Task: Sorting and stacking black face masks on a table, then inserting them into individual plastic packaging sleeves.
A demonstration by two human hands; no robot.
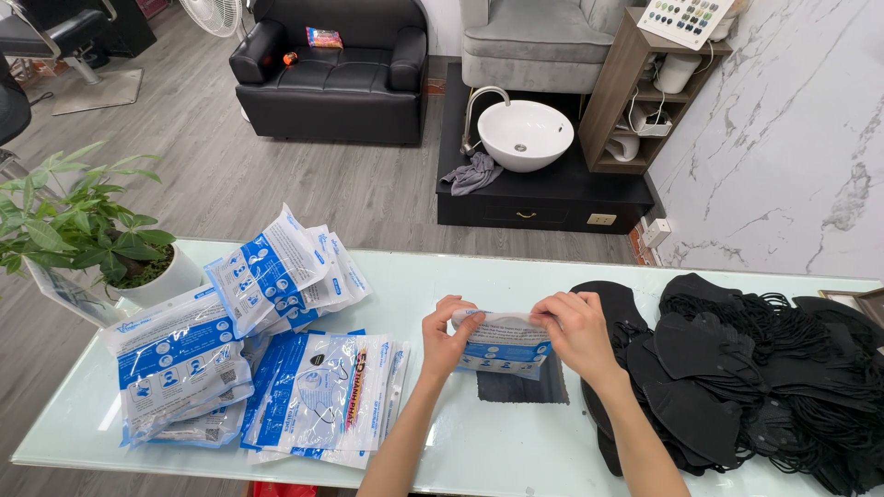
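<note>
Blue-and-white plastic is what both hands are busy with in the head view. The left hand [448,340] and the right hand [573,329] hold one flat pouch [505,345] between them, just above the glass table [516,442], near its middle. The fingers of each hand are pressed together on the upper edge of the pouch, thumbs below, so it is pinched at both ends. A dark flat piece [521,387] lies on the glass directly under the pouch; I cannot tell if it is a mask or a shadow.

I judge the step in hand to be the handling of the mouth of the pouch, opening or closing it. The next move would ask for an even grip on both corners, so the thin film does not tear or slip.

To the left lies a loose heap of packages [249,359] of the same kind, rectangular, with blue panels and small white pictures; one has a red stripe on the side. To the right, a big pile of black face masks [764,377] with ear loops touches the table edge. A potted plant [92,230] stands at the far left corner.
</note>
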